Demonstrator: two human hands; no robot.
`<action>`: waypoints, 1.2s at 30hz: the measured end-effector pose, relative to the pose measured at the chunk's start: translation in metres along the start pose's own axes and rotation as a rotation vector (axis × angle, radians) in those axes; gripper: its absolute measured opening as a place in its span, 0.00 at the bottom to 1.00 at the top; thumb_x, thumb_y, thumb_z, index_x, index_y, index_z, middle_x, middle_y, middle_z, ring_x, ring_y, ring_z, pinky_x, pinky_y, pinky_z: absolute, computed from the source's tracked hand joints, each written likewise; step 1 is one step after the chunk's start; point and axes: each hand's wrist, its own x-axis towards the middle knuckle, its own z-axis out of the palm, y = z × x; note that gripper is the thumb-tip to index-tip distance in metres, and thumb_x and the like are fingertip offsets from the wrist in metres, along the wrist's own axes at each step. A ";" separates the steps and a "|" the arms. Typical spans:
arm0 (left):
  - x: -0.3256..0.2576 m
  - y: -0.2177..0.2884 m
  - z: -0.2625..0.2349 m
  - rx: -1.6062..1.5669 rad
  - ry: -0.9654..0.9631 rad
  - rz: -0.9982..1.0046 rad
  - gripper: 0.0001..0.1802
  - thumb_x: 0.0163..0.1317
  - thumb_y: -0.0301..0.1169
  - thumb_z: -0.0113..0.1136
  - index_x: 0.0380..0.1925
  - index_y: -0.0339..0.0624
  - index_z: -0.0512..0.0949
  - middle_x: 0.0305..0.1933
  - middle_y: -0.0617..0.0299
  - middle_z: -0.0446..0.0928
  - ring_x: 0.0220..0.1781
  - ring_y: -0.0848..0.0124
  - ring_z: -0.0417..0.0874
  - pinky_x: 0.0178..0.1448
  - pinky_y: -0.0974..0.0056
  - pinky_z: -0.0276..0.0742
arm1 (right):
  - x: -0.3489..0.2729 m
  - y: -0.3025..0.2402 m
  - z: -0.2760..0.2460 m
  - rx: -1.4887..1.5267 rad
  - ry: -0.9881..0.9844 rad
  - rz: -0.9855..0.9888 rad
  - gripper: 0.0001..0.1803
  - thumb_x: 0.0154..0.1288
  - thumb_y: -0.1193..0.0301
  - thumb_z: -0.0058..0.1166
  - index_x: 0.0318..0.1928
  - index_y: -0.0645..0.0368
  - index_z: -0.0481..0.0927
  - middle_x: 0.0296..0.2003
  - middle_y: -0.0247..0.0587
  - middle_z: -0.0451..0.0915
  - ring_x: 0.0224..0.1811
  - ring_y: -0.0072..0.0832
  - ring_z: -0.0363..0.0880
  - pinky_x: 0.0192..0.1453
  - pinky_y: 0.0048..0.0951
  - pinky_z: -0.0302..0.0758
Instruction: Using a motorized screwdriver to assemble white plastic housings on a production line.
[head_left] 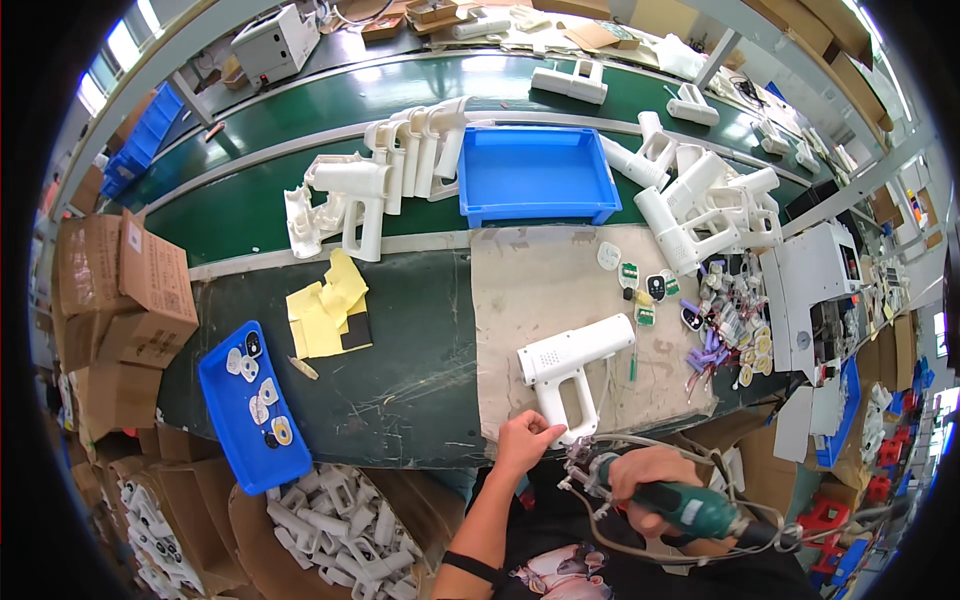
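Note:
A white gun-shaped plastic housing [583,352] with a looped handle lies on the brown cardboard sheet, its handle pointing toward me. At the handle's lower end, my left hand [528,441] is closed with thumb and fingers against the housing's edge. My right hand [650,484] is wrapped around a green electric screwdriver [690,508], held sideways with its metal front end close to the handle's base. The screwdriver's tip is too small to make out. A thin cable runs beside the handle, and a small green stick [633,368] lies right of it.
A blue bin [540,212] stands behind, between white housing shells [375,185] and assembled housings [690,215]. Circuit boards [629,275] and a wired-parts pile [725,315] lie right. Left are yellow sheets [330,305] and a blue tray [225,400]; a carton holds white parts [345,525].

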 end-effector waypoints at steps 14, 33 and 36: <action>-0.016 0.023 0.003 0.008 -0.036 0.468 0.11 0.53 0.30 0.66 0.37 0.41 0.83 0.16 0.60 0.71 0.18 0.72 0.71 0.26 0.66 0.68 | 0.034 -0.038 -0.015 0.134 0.095 0.011 0.28 0.56 0.59 0.65 0.49 0.66 0.70 0.27 0.44 0.78 0.25 0.34 0.78 0.32 0.37 0.76; -0.011 0.066 0.036 0.230 0.220 0.741 0.05 0.51 0.25 0.63 0.30 0.39 0.82 0.22 0.54 0.76 0.23 0.62 0.78 0.29 0.62 0.73 | 0.050 -0.065 -0.052 0.054 0.145 0.172 0.22 0.62 0.65 0.60 0.51 0.61 0.68 0.29 0.38 0.75 0.33 0.24 0.74 0.38 0.26 0.72; -0.008 0.072 0.042 0.263 0.171 0.699 0.06 0.53 0.27 0.65 0.30 0.37 0.81 0.20 0.58 0.76 0.21 0.67 0.76 0.28 0.65 0.72 | 0.045 -0.039 -0.064 0.100 0.259 0.102 0.20 0.61 0.70 0.61 0.50 0.62 0.69 0.29 0.35 0.75 0.31 0.21 0.73 0.36 0.22 0.71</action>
